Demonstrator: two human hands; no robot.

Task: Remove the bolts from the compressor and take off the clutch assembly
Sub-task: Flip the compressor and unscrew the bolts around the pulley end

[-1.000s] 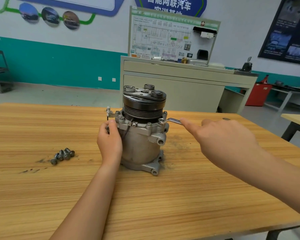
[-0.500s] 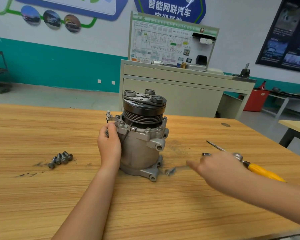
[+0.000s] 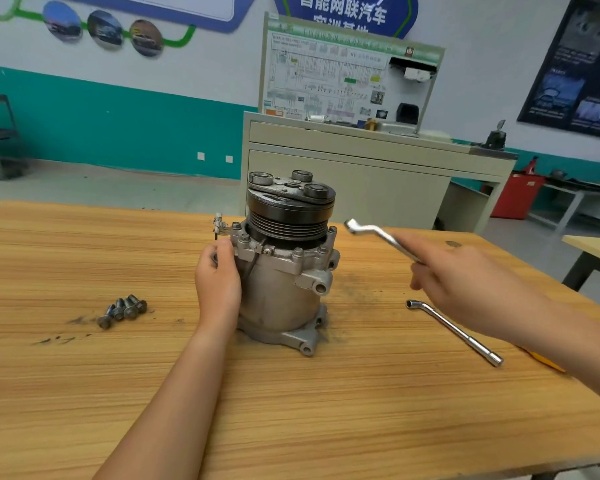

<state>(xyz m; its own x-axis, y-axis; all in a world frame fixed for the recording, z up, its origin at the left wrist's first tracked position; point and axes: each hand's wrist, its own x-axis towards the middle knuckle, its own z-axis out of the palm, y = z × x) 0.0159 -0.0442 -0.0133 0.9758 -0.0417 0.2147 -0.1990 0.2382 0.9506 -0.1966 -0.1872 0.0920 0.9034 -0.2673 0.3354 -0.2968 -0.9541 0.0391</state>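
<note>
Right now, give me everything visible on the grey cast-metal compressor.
The grey cast-metal compressor stands upright on the wooden table, with mounting lugs at its base. A black ribbed clutch pulley with a three-armed metal plate caps it. Several hex bolts sit in the top flange. The left hand grips its side; the silver offset wrench in the right hand hovers clear of it.

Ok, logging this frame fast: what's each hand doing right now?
Left hand: grips the compressor by its side.
Right hand: holds the wrench above the table.
</note>
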